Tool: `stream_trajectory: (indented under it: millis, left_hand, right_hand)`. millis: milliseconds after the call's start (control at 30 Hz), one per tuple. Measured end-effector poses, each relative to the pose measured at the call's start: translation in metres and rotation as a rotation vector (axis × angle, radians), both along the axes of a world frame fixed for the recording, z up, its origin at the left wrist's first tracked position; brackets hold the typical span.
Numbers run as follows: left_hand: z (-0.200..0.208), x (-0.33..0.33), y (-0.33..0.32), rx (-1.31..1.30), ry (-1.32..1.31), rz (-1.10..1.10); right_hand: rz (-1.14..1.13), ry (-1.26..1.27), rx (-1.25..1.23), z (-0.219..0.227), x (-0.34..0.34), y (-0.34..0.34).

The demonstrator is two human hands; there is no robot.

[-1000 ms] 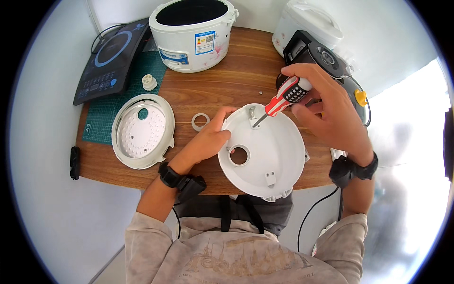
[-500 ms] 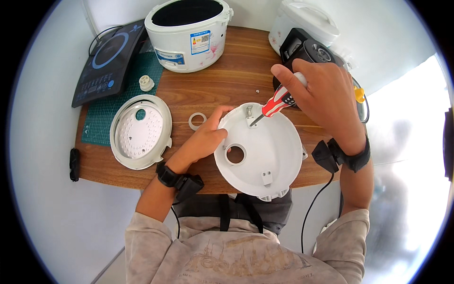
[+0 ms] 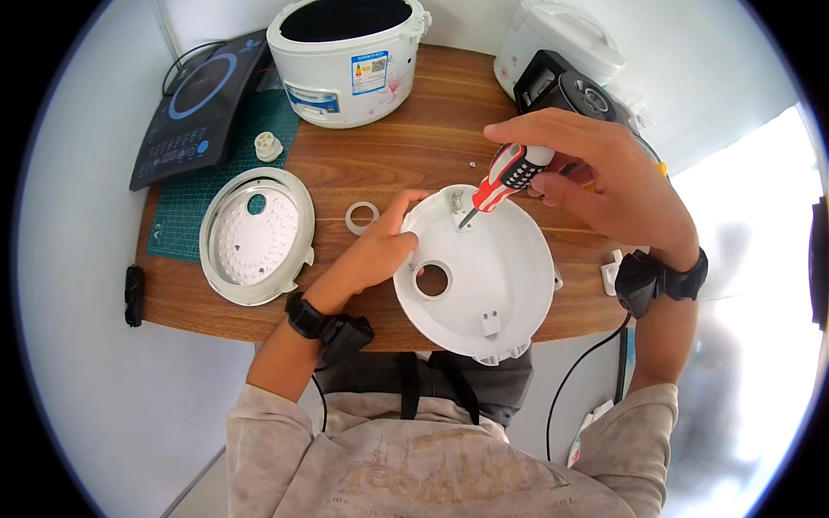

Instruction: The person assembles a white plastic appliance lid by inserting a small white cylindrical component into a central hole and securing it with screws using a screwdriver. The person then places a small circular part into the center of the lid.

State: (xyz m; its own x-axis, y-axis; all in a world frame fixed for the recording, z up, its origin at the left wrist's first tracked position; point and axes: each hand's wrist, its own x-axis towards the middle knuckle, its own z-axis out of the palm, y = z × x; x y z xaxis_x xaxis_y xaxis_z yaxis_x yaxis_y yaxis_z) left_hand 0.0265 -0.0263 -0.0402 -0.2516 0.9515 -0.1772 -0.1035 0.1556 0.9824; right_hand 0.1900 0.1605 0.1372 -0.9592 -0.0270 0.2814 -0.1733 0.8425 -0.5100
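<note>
A round white plastic rice cooker lid shell [image 3: 496, 268] lies hollow side up at the table's front edge. My left hand [image 3: 380, 246] grips its left rim, thumb on the inside and the other fingers partly hidden. In my right hand [image 3: 609, 173] is a red, white and black screwdriver [image 3: 509, 175], pinched by the handle between thumb and fingers. It tilts down to the left, its tip on a small white bracket [image 3: 464, 222] near the shell's far rim. A similar bracket [image 3: 490, 323] sits near the front. A white ring [image 3: 362, 217] lies beside my left hand.
Left, a round inner lid [image 3: 250, 233] and a white valve cap [image 3: 268, 147] rest by a green cutting mat [image 3: 177, 240] and black induction cooker [image 3: 194, 108]. A rice cooker body [image 3: 345, 82] stands behind; another cooker [image 3: 561, 43] is back right. A small screw [image 3: 472, 164] lies mid-table.
My right hand has turned about the screwdriver handle, its wrist swinging right and its fingers loosening. The tip stays on the bracket. My left hand keeps its hold on the shell.
</note>
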Motion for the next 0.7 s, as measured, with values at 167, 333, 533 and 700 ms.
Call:
stream_trajectory:
  millis: [167,333,533,700]
  left_hand:
    - [-0.003,0.0,0.001,0.03,0.061,0.013]
    - [-0.004,-0.003,0.0,0.017,0.026,-0.01]
    - [-0.003,-0.003,0.001,0.026,0.07,-0.038]
    - [-0.005,-0.004,0.0,0.047,0.127,-0.037]
  right_hand:
    - [-0.194,-0.01,0.094,0.003,-0.002,-0.001]
    - [-0.516,-0.157,0.636,0.004,-0.011,-0.015]
    - [-0.285,0.173,0.401,-0.019,-0.014,-0.011]
    - [-0.032,0.019,-0.018,-0.011,-0.004,-0.011]
